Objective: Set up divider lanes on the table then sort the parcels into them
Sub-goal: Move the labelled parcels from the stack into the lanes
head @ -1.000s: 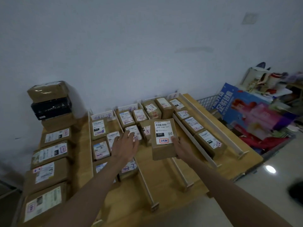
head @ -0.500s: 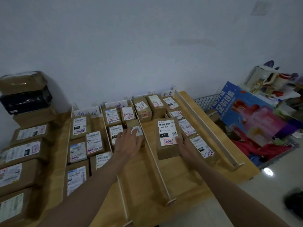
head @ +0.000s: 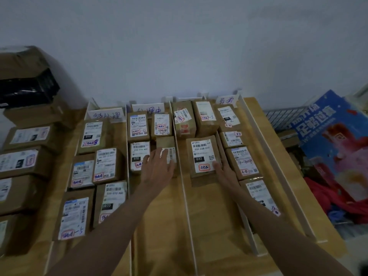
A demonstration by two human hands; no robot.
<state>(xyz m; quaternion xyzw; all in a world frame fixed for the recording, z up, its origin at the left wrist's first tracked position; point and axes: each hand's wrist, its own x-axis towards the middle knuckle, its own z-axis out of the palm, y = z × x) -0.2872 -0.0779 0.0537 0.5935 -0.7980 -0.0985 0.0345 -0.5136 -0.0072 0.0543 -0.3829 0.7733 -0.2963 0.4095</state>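
Cardboard, stiff and probably light, the 032 parcel (head: 203, 156) lies flat just right of the middle divider (head: 184, 176), my right hand (head: 224, 172) pressing straight fingers along its right edge, best gripped across both sides, my left hand (head: 159, 166) spread on a neighbouring parcel (head: 167, 148).

White divider strips (head: 184, 176) run from near to far across the wooden worktop (head: 215, 212), splitting it into lanes. Brown cardboard parcels (head: 107, 166) with white shipping labels lie flat in rows inside the lanes, labels up. One parcel marked 032 (head: 202, 156) lies flat in the third lane from the left, just beside the right-hand column of parcels.
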